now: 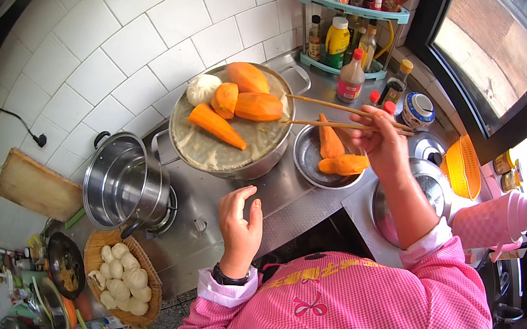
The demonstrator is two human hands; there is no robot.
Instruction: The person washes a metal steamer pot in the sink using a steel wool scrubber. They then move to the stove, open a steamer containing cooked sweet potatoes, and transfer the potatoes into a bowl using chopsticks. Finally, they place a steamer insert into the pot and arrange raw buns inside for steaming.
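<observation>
My right hand point(382, 139) grips a pair of wooden chopsticks point(334, 124), their tips parted near the right side of a large steel steamer pot point(259, 169). On its cloth-covered steaming surface rest several peeled orange sweet potatoes point(259, 107) and one white steamed bun point(203, 89). Below the chopsticks, a metal bowl point(306, 171) holds more orange pieces point(344, 165). My left hand point(242, 226) is empty, fingers apart, over the counter's front edge, below the pot.
An empty-looking steel pot point(116, 186) stands on a burner at left, near a wicker basket point(153, 283) of buns. A wooden board point(39, 185) leans on the wall. Bottles point(351, 77) and a corner rack point(352, 9) stand at back right; a pink thermos point(491, 220) is at right.
</observation>
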